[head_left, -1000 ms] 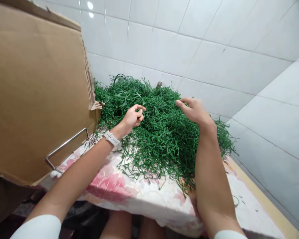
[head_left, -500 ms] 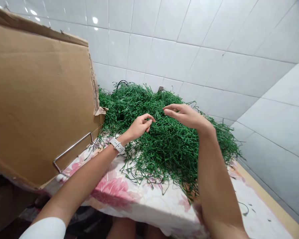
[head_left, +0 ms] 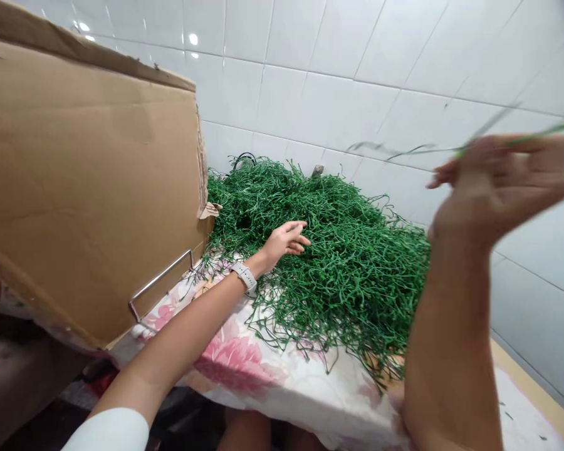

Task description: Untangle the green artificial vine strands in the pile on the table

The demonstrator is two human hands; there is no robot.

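Note:
A big tangled pile of thin green stems (head_left: 357, 263) with small knobby ends lies on a floral cloth (head_left: 235, 357). My left hand (head_left: 286, 243), with a white watch (head_left: 244, 277) on its wrist, is at the near left side of the pile. Its fingers are apart, and I see nothing in them. Up at the right, in front of the tiled wall, my right hand (head_left: 502, 181) is smeared by motion. A few green stems (head_left: 416, 150) trail out from both sides of its bent fingers.
A tall cardboard sheet (head_left: 94, 175) stands at the left, with a bent metal handle (head_left: 162, 282) at its lower edge. White wall tiles (head_left: 282, 94) rise behind the pile. Small green scraps lie at the cloth's right end.
My right hand has lifted up and to the right from above the pile, carrying green stems. My left hand has spread its fingers while staying by the pile. The view has shifted slightly.

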